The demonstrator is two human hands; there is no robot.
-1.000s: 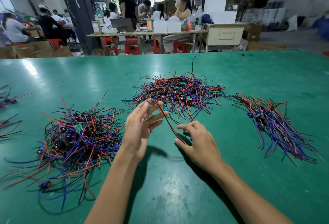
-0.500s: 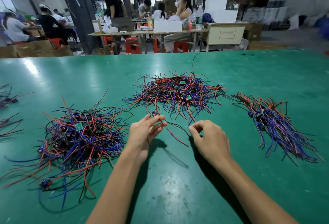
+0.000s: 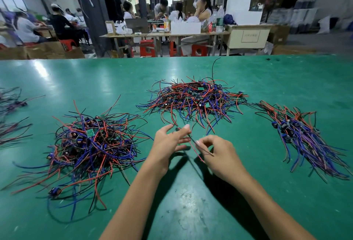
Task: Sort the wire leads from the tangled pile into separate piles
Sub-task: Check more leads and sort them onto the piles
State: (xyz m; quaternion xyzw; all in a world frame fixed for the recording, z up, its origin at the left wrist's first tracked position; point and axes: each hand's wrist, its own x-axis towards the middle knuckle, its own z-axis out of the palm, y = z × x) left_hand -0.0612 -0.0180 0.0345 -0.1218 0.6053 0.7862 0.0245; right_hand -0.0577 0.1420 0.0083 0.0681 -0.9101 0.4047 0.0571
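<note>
Three heaps of red, blue and black wire leads lie on the green table (image 3: pixel 191 201): a loose tangle at the left (image 3: pixel 91 144), a tangled pile in the middle (image 3: pixel 193 100), and a more aligned bundle at the right (image 3: pixel 305 138). Just in front of the middle pile, my right hand (image 3: pixel 219 153) pinches a single red-and-black lead (image 3: pixel 198 155) between thumb and forefinger. My left hand (image 3: pixel 168 142) is beside it with fingers spread and nearly straight. The lead's small dark end sits by the left hand's index fingertip.
Two small wire bunches (image 3: pixel 11 106) lie at the table's far left edge. Beyond the table's far edge, people sit and stand at work tables (image 3: pixel 164 34) with red stools, and cardboard boxes (image 3: pixel 44 49) are stacked nearby.
Both hands have moved closer together and a little toward the middle pile. My left hand's fingers have spread apart. My right hand has shifted left and pinches the lead closer to the left hand.
</note>
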